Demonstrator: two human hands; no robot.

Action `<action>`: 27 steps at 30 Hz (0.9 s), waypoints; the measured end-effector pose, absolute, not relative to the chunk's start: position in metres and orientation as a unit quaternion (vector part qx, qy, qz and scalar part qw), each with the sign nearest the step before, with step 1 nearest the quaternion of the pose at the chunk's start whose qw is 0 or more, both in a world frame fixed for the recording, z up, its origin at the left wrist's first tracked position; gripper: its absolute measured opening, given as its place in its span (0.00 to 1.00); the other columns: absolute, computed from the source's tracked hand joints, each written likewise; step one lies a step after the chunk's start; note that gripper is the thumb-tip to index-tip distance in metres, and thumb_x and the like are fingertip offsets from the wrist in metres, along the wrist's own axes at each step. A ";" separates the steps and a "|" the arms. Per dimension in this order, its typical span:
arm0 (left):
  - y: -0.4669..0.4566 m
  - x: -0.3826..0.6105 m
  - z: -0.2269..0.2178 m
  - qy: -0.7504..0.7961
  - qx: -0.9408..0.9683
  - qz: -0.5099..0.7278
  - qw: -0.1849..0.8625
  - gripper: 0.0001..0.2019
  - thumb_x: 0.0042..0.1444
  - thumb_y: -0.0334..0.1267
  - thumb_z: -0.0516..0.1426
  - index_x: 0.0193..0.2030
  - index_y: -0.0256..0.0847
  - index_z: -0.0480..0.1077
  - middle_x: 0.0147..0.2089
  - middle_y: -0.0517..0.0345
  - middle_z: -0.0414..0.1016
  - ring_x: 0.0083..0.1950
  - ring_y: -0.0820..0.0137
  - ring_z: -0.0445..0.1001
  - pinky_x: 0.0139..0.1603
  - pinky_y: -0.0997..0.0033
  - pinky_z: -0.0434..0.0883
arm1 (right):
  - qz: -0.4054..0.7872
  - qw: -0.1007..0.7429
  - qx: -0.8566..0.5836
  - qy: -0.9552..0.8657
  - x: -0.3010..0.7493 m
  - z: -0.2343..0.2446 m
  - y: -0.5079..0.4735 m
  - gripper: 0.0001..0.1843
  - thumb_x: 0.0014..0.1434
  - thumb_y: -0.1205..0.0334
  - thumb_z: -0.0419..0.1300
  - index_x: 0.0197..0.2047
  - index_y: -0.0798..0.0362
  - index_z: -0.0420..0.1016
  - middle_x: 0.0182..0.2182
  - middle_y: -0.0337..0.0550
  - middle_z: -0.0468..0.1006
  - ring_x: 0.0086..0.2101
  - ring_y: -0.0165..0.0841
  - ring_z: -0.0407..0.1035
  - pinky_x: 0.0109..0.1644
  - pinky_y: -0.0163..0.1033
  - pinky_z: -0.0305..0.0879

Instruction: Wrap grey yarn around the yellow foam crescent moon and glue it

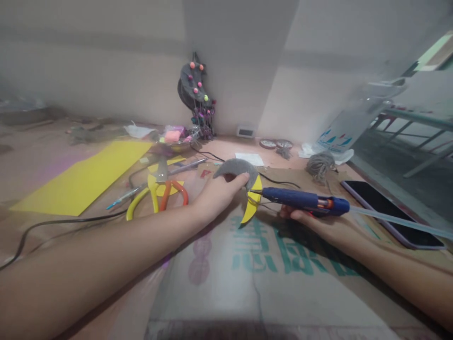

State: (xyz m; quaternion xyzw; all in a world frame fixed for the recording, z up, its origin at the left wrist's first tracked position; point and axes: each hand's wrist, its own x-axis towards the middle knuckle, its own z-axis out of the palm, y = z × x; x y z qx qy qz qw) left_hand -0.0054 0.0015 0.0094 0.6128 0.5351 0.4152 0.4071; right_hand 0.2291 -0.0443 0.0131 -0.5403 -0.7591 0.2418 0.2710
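Note:
My left hand grips a grey felt crescent, thumb on top near its right end. A yellow crescent-shaped piece sits against the felt at that end, its lower tip hanging free. In my right hand is a blue hot glue gun, a translucent glue stick trailing from its back. The nozzle points left and meets the yellow piece, close to my left thumb. My right fingers are partly hidden under the gun.
Printed cardboard lies below my hands. Pliers with yellow and orange handles, a yellow sheet and a pen are left. A phone, grey yarn and plastic bottle stand right. A decorated grey crescent is behind.

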 end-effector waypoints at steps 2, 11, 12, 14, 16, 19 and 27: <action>0.002 -0.006 0.008 0.532 0.619 0.417 0.399 0.17 0.55 0.51 0.56 0.36 0.39 0.78 0.35 0.54 0.81 0.40 0.62 0.76 0.47 0.68 0.69 | 0.234 0.277 -0.549 -0.754 0.229 0.011 -0.044 0.17 0.56 0.43 0.59 0.32 0.48 0.75 0.30 0.41 0.80 0.34 0.39 0.75 0.40 0.43 0.73; 0.004 -0.007 -0.001 0.489 0.645 0.441 0.387 0.18 0.56 0.51 0.53 0.39 0.41 0.77 0.42 0.54 0.81 0.46 0.61 0.75 0.54 0.67 0.66 | 0.214 0.265 -0.548 -0.764 0.234 0.005 -0.040 0.19 0.56 0.42 0.58 0.30 0.49 0.74 0.29 0.41 0.79 0.32 0.39 0.74 0.38 0.42 0.71; 0.004 -0.007 -0.001 0.485 0.646 0.443 0.388 0.18 0.56 0.51 0.53 0.38 0.41 0.77 0.41 0.54 0.81 0.45 0.61 0.75 0.54 0.67 0.66 | 0.210 0.269 -0.546 -0.765 0.234 0.005 -0.040 0.18 0.56 0.42 0.58 0.30 0.49 0.74 0.29 0.41 0.79 0.32 0.39 0.74 0.38 0.42 0.71; 0.004 -0.007 -0.002 0.480 0.648 0.444 0.392 0.18 0.57 0.51 0.53 0.37 0.40 0.77 0.41 0.54 0.81 0.45 0.61 0.75 0.54 0.66 0.67 | 0.205 0.277 -0.540 -0.768 0.232 0.006 -0.041 0.17 0.55 0.42 0.59 0.30 0.48 0.74 0.29 0.41 0.79 0.32 0.39 0.74 0.38 0.43 0.72; 0.005 -0.007 -0.002 0.474 0.652 0.444 0.391 0.17 0.57 0.50 0.53 0.38 0.40 0.77 0.41 0.54 0.81 0.45 0.61 0.75 0.53 0.67 0.67 | 0.204 0.281 -0.537 -0.769 0.229 0.007 -0.042 0.17 0.55 0.43 0.60 0.30 0.49 0.74 0.29 0.41 0.79 0.32 0.39 0.74 0.37 0.43 0.72; 0.006 -0.005 -0.002 0.468 0.653 0.456 0.382 0.15 0.57 0.48 0.54 0.40 0.41 0.77 0.43 0.55 0.81 0.46 0.62 0.75 0.53 0.68 0.67 | 0.204 0.275 -0.540 -0.769 0.226 0.009 -0.043 0.15 0.54 0.45 0.60 0.30 0.48 0.74 0.29 0.40 0.79 0.31 0.38 0.74 0.35 0.42 0.72; 0.002 -0.005 0.003 0.514 0.644 0.425 0.376 0.17 0.56 0.49 0.54 0.35 0.39 0.78 0.35 0.53 0.81 0.42 0.62 0.76 0.49 0.68 0.69 | 0.184 0.269 -0.548 -0.771 0.225 0.011 -0.043 0.13 0.54 0.47 0.60 0.29 0.48 0.74 0.28 0.41 0.80 0.31 0.39 0.75 0.34 0.42 0.72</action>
